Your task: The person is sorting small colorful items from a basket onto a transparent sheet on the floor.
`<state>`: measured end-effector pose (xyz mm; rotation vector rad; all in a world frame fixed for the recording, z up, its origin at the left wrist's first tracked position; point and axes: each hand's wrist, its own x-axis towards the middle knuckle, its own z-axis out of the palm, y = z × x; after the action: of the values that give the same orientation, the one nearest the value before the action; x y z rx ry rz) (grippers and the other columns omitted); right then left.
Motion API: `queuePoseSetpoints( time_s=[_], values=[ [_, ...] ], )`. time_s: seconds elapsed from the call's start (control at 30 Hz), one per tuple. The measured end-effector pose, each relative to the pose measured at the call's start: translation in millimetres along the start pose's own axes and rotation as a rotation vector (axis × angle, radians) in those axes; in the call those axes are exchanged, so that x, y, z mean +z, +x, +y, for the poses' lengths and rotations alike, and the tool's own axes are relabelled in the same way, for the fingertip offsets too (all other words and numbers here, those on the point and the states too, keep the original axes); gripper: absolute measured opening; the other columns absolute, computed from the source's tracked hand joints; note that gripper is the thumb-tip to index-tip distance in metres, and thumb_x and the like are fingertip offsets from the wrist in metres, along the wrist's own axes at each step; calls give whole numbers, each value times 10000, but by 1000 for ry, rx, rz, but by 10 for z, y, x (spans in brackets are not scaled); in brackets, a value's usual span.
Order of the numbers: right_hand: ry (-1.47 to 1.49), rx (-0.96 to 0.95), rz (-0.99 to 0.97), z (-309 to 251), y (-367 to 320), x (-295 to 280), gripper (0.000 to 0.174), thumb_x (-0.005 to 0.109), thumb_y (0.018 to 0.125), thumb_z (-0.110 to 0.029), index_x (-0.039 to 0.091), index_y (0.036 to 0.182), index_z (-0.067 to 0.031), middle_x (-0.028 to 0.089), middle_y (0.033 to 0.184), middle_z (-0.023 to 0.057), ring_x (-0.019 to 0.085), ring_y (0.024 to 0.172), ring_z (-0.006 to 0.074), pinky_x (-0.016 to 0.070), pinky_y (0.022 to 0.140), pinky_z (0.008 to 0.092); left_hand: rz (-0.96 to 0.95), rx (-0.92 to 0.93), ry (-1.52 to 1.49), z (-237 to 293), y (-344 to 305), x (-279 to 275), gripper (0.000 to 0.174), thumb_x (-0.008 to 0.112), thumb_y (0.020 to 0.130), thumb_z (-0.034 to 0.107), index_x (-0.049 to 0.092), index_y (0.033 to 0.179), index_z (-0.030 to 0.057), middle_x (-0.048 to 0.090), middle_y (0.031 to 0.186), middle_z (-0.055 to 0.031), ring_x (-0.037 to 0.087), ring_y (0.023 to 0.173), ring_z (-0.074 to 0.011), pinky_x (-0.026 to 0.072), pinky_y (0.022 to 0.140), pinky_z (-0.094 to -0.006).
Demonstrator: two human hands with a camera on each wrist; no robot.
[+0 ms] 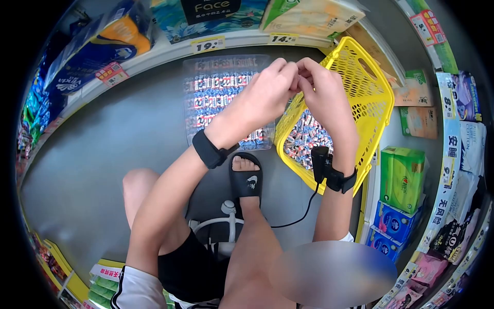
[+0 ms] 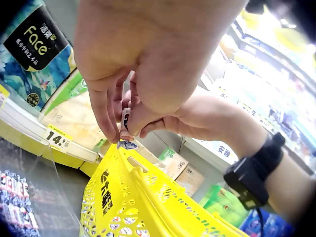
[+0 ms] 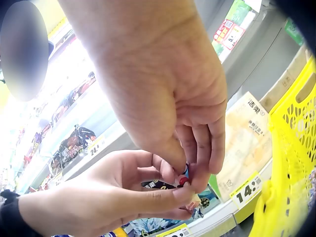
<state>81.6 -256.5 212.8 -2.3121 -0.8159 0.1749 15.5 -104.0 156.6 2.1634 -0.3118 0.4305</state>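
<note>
Left hand (image 1: 267, 95) and right hand (image 1: 327, 90) meet fingertip to fingertip; both pinch one wrapped candy (image 2: 125, 122) between thumb and fingers. Head view barely gives the candy, fingers cover it. Left wrist view shows it best: white wrapper, dark and red print, blue twist end pointing down just above the basket rim. Right wrist view adds a red patch by the right thumb and the left thumb pressed at the other end; exact finger contact partly hidden. Below the hands, yellow shopping basket (image 1: 383, 100) on the grey floor (image 1: 92, 139); head view shows a loose heap of candies (image 1: 309, 136) inside, left wrist only gets bits through the holes plus black lettering on the basket's side. Beside it, clear plastic box (image 1: 193, 64) with candies in neat rows (image 1: 221, 98); left wrist catches one corner of that. Further out, shelves with tissue packs: "Face" pack (image 1: 213, 15), "14.9" price tag (image 2: 58, 138) readable in both wrist views, green pack (image 1: 404, 177) on the right.
</note>
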Motion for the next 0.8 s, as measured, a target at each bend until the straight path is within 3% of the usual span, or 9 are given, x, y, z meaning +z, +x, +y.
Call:
queuePoseSetpoints(
  time_s=[0.1, 0.17, 0.3, 0.37, 0.47, 0.57, 0.63, 0.8],
  values=[
    [60, -29, 43, -83, 31, 195, 158, 602, 936, 7, 638, 1090, 14, 731, 893, 244, 717, 857, 443, 565, 755, 477, 31, -53, -233, -145, -16, -149, 287, 684, 896, -56, 508, 1118, -12, 620, 1037, -188, 711, 936, -370, 590, 732, -440],
    [89, -20, 0, -153, 59, 331, 241, 625, 929, 6, 613, 1169, -10, 736, 917, 250, 720, 879, 453, 565, 773, 493, -20, -150, -224, -247, -76, -344, 459, 720, 887, -30, 469, 1268, 11, 645, 1031, -180, 734, 873, -319, 611, 774, -398],
    [-19, 86, -21, -248, 33, 677, 389, 705, 916, -58, 544, 1267, -15, 748, 904, 229, 723, 915, 458, 563, 820, 533, -15, -226, -161, -587, -257, -473, 461, 747, 887, 15, 585, 1316, 63, 658, 1017, -132, 729, 819, -231, 601, 760, -359],
    [7, 137, 19, -295, 33, 838, 328, 732, 909, -82, 604, 1204, -21, 748, 886, 227, 725, 908, 451, 566, 820, 529, 25, -235, -183, -664, -303, -495, 393, 755, 886, 31, 657, 1265, 68, 662, 1027, -114, 723, 817, -189, 597, 759, -342],
    [-6, 156, 2, -211, 68, 1103, 231, 766, 893, -111, 667, 1083, -25, 748, 878, 223, 729, 903, 444, 569, 808, 522, -132, -455, -269, -847, -351, -610, 273, 729, 912, 36, 696, 1183, 29, 654, 1042, -91, 706, 864, -143, 591, 778, -310],
    [-11, 165, 27, -207, 91, 1266, 175, 791, 876, -130, 700, 986, -28, 749, 881, 220, 730, 893, 442, 571, 797, 515, -155, -431, -338, -1195, -433, -521, 254, 719, 943, 56, 689, 1191, 12, 649, 1046, -76, 697, 932, -138, 584, 787, -293],
    [-3, 185, 9, -202, 101, 1332, 192, 797, 866, -130, 700, 998, -29, 744, 873, 229, 727, 884, 445, 570, 789, 518, -180, -512, -387, -1205, -442, -561, 255, 725, 956, 74, 686, 1197, 3, 650, 1053, -72, 687, 978, -142, 583, 793, -294],
    [-92, 215, 93, -67, 99, 1564, 201, 781, 859, -109, 704, 1027, -29, 744, 893, 238, 723, 871, 464, 577, 791, 539, -260, -644, -478, -1380, -462, -448, 280, 763, 941, 102, 682, 1192, 8, 671, 1027, -70, 695, 912, -149, 585, 776, -301]
  ],
)
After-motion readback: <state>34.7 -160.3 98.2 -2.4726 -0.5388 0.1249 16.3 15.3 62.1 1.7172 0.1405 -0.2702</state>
